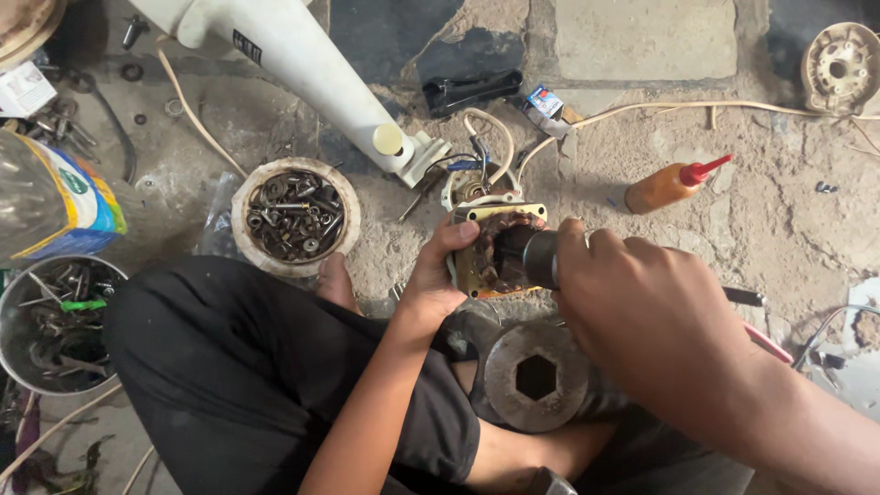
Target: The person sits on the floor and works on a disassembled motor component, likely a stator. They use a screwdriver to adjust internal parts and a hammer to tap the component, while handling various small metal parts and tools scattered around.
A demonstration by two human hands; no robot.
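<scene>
A fan motor stator (pixel 486 240) with a yellowish frame and copper windings stands on edge over the dirt floor. My left hand (pixel 435 275) grips its left side, thumb over the top corner. My right hand (pixel 642 312) is closed around a dark cylindrical rotor (pixel 532 257) that sits in the stator's bore. White and blue wires (pixel 486 137) run from the motor up to the white fan body (pixel 302 64). A round steel block with a hexagonal hole (pixel 536 376) lies just below my hands, between my legs.
A round dish of screws and washers (pixel 295 217) sits left of the motor. A metal bowl of tools (pixel 55 321), a plastic bottle (pixel 55 197), an orange squeeze bottle with red nozzle (pixel 674 183), a black part (pixel 472 89) and a round beige cover (pixel 841 66) lie around.
</scene>
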